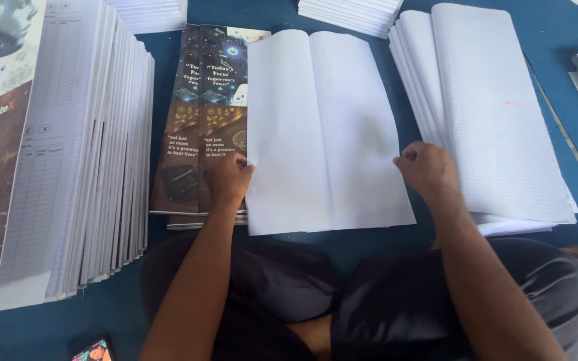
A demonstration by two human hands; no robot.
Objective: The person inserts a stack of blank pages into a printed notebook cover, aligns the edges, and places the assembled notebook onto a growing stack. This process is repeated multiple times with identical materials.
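Your left hand (227, 179) and right hand (426, 167) are both pinched shut on the side edges of the folded white paper sheet bundle (326, 134), just right of the dark printed covers (202, 113). Looks light, floppy and slippery, so grip the edges near the fold.

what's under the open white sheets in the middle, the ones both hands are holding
Under the white sheets, dark printed covers stick out along the left edge, where the left hand grips. The right hand holds the right edge over blue floor. Anything beneath the middle is covered.
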